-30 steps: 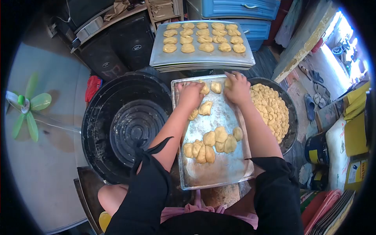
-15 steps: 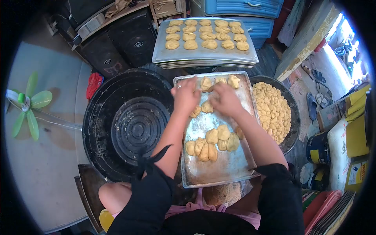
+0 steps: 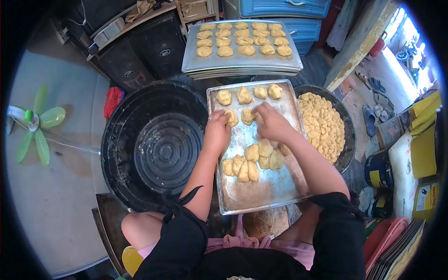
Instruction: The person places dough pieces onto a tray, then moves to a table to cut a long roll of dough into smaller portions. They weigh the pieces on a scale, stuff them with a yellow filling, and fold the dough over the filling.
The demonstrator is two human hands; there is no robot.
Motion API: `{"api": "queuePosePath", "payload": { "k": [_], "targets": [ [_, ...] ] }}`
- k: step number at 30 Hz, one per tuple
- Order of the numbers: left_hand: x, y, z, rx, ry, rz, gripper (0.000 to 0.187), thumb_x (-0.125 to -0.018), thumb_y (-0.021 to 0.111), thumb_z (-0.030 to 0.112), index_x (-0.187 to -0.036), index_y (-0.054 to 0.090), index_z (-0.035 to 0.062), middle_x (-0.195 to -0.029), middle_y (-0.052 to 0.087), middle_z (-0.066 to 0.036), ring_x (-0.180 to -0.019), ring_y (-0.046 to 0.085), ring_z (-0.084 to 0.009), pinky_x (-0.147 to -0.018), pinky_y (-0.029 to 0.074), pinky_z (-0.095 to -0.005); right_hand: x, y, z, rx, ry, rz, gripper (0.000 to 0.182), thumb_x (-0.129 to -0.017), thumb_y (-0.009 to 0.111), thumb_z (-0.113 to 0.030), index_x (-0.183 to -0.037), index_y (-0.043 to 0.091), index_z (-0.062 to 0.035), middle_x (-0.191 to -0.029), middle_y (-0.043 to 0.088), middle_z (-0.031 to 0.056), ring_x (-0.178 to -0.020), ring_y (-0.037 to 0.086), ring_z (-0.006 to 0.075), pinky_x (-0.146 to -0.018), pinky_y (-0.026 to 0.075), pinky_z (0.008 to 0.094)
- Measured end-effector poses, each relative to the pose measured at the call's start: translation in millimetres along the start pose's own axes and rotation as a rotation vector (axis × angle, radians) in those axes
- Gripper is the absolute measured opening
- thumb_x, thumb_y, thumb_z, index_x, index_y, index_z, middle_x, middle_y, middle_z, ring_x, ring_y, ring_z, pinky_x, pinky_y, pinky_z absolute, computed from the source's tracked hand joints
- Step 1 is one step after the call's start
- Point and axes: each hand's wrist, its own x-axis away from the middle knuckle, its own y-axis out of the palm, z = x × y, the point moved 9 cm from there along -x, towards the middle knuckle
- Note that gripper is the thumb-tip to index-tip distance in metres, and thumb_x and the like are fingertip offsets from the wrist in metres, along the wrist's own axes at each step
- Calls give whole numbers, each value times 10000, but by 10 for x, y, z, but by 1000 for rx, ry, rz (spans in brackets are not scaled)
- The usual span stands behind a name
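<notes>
Dough pieces [image 3: 247, 165] sit heaped in a clump on the near half of a metal baking tray [image 3: 275, 191], while four shaped ones [image 3: 244, 95] stand in a row along its far edge. The left hand [image 3: 217, 129] lies over one piece [image 3: 231, 117] just near of that row, fingers curled down on it; most of that piece is covered, so how tightly it is held cannot be told. The right hand [image 3: 273, 122] is beside it, fingertips pinching another piece [image 3: 248, 115], with the palm hiding part of the clump's far side. To the right, a dark bowl [image 3: 347, 140] is piled with more dough. To the left is a big black round tub [image 3: 156, 144]. Farther off, a stack of trays [image 3: 242, 63] carries rows of shaped pieces. A green fan [image 3: 32, 123] lies far left, its edge lost in the dark rim of the view.
</notes>
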Motion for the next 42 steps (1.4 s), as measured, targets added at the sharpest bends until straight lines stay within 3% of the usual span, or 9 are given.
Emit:
{"api": "queuePosePath", "payload": {
  "k": [5, 7, 12, 15, 26, 28, 33, 38, 42],
  "targets": [
    [-55, 4, 608, -90, 238, 9, 351, -790, 607, 126, -1140, 614, 105, -1201, 557, -137, -1144, 499, -319, -989, 342, -435, 403, 340, 30, -125, 19, -658, 483, -636, 706, -114, -1101, 588, -56, -1029, 601, 149, -970, 589, 275, -856, 464, 358],
    [-64, 255, 690, -192, 328, -106, 312, -808, 587, 140, -1116, 632, 131, -1170, 571, -116, -1118, 512, -290, -1003, 307, -436, 298, 297, 243, -64, -11, -656, 469, -644, 719, -136, -1090, 591, -70, -1006, 615, 152, -937, 598, 271, -802, 483, 349],
    [-117, 387, 682, -193, 281, -153, 235, -807, 590, 143, -1030, 664, 126, -1027, 587, -94, -1039, 531, -259, -988, 306, -439, 107, -255, 579, -38, 330, 158, 437, -713, 705, -246, -1098, 590, -73, -946, 629, 188, -906, 610, 321, -759, 492, 406],
    [-130, 340, 731, -193, 275, -117, 208, -794, 592, 137, -982, 677, 118, -1001, 591, -93, -1003, 546, -259, -980, 309, -435, 158, -121, 421, 131, 189, 186, 452, -741, 688, -290, -1123, 586, -71, -952, 620, 197, -899, 605, 346, -774, 489, 423],
    [-167, 446, 941, -274, 288, -103, 274, -793, 624, 227, -1051, 653, 143, -1132, 567, -88, -1049, 539, -264, -946, 309, -425, 348, -424, 534, 161, 267, 93, 451, -723, 692, -211, -1138, 560, -96, -1091, 556, 178, -991, 568, 331, -836, 465, 401],
    [-167, 533, 1042, -241, 345, -90, 285, -795, 615, 236, -1063, 644, 143, -1085, 576, -89, -1030, 545, -264, -945, 307, -423, 551, -126, 693, 28, 216, -428, 408, -677, 733, -204, -1043, 599, -87, -1102, 549, 139, -982, 576, 283, -822, 467, 369],
    [-240, 793, 1085, -216, 393, -157, 323, -800, 588, 171, -1121, 620, 152, -1045, 597, -89, -1007, 561, -257, -936, 318, -382, 630, -6, 732, -183, 120, -551, 391, -653, 756, -178, -989, 600, -55, -989, 591, 111, -925, 587, 226, -798, 471, 347],
    [-266, 845, 1010, -247, 377, -98, 330, -811, 570, 132, -1138, 610, 136, -1109, 599, -93, -997, 577, -236, -939, 330, -377, 307, -513, 1106, -279, 436, 212, 328, -706, 711, -149, -1007, 627, -50, -937, 626, 128, -909, 601, 264, -811, 471, 374],
    [-298, 828, 965, -228, 385, -60, 314, -832, 567, 156, -1142, 608, 121, -1153, 587, -101, -1000, 575, -245, -950, 334, -406, 231, -365, 856, 51, 122, 343, 253, -804, 606, -125, -1049, 608, -62, -1004, 605, 158, -965, 573, 332, -852, 455, 409]
  ]
}}
